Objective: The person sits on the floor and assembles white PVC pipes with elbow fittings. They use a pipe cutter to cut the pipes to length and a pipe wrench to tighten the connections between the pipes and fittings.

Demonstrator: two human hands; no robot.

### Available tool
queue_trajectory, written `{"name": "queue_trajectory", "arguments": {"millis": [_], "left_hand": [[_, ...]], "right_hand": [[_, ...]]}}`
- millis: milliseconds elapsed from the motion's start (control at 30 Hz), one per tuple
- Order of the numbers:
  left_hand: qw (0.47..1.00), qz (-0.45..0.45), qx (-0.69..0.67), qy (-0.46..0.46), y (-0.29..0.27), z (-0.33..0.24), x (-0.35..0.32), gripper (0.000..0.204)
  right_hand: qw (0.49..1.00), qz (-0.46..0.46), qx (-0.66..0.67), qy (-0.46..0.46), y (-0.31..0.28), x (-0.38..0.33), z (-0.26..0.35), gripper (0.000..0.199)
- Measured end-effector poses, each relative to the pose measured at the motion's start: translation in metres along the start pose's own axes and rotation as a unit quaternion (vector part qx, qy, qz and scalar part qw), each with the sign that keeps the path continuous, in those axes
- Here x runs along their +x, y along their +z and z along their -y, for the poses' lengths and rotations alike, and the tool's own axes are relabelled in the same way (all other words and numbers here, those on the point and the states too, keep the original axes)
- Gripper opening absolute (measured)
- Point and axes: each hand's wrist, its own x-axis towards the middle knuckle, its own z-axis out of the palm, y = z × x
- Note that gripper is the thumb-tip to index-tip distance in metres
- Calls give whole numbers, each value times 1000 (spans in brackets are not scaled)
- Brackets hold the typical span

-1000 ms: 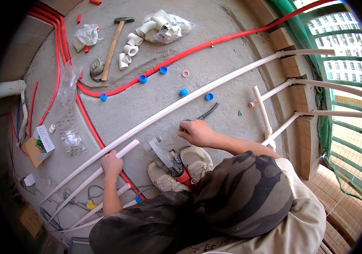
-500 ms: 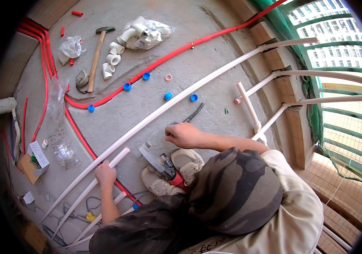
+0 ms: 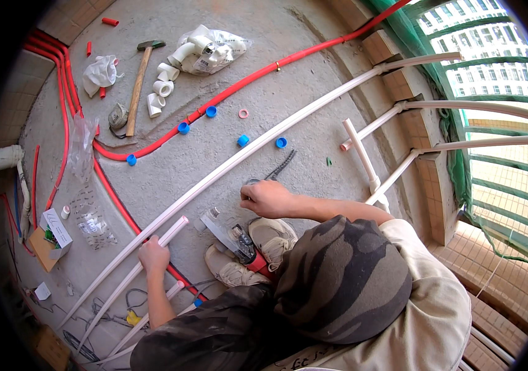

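— What has the left hand (image 3: 153, 255) got?

— It is closed round a short white plastic pipe (image 3: 129, 276), near that pipe's free upper end, which lies on the grey concrete floor (image 3: 313, 37) just beside the long curved white pipe (image 3: 257, 148).

— And the right hand (image 3: 266, 198)?

— It is curled into a loose fist right at the long pipe, fingers bent under. Whether it grips anything, I cannot tell; a dark plier-like tool (image 3: 281, 166) lies on the floor just beyond the knuckles.

— What sits between the hands?

— A grey flat-bladed tool with a red handle (image 3: 234, 240), resting by two worn pale shoes (image 3: 257, 247).

— Farther off?

— A red conduit (image 3: 239, 86) bends across the floor with blue round caps (image 3: 243, 140) near it. A wooden-handled hammer (image 3: 138, 83) lies beside white pipe elbows (image 3: 160, 91) and a clear bag of white fittings (image 3: 209, 49).
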Motion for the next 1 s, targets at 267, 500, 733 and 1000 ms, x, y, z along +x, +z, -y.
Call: {"name": "queue_trajectory", "arguments": {"millis": [267,500,733,1000], "left_hand": [[1000,1,6,1,1,-6,1,15],[1000,14,-6,-12,-1,-4,-3,16],[999,33,-22,-16,-5,-2,1,16],[997,23,-71,-13,-8,2,-6,14]], "right_hand": [[1000,-5,-6,8,0,-3,-7,25],[1000,-17,3,13,-5,5,-10,24],[997,-68,-22,-5,-47,16,-17,23],[978,-161,-58,-121,-110,96,19,22]]}}
